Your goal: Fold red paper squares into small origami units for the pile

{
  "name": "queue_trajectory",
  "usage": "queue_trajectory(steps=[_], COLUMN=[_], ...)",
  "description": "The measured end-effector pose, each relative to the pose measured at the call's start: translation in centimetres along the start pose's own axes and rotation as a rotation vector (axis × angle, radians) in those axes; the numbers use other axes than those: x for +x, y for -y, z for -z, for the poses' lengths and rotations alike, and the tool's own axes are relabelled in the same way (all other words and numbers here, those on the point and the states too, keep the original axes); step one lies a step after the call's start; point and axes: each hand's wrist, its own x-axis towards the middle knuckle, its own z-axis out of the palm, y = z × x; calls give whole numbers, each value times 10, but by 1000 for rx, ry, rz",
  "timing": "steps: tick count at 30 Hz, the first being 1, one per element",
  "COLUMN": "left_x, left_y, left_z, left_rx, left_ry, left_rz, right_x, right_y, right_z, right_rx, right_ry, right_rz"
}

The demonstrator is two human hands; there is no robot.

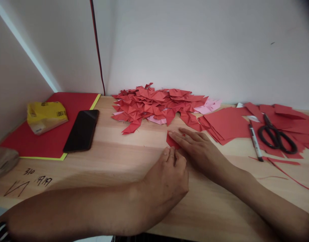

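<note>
A small folded red paper [171,140] lies on the wooden table [119,158] near its middle. My right hand [194,144] lies flat over it, fingers stretched out and pressing it down. My left hand [167,178] sits just in front, fingers curled together, their tips at the paper's near edge. Most of the paper is hidden under the two hands.
A heap of folded red and pink papers [157,106] lies at the back. Stacked red paper squares [227,124], a marker [254,143] and black scissors [276,136] are at right. At left are a phone [82,130], a yellow packet [46,116] and a red sheet [43,137].
</note>
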Motion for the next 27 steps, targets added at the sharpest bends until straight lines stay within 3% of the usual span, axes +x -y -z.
queue_trajectory(steps=[4,7,9,13,27], left_x=[0,0,0,1,2], left_y=[1,2,2,2,2], left_z=[0,2,2,1,3], left_rx=[-20,-37,-36,19,54], left_ry=[18,38,36,20,-6], left_rz=[-5,-18,-15,-24,-41], right_x=[1,0,-1,-1,3], right_y=[-4,-5,-5,-4,12], right_z=[1,7,11,13,13], right_rx=[18,127,237,355,137], right_ry=[-12,-137,-214,-186,-171], right_rz=[-24,-42,12,141,151])
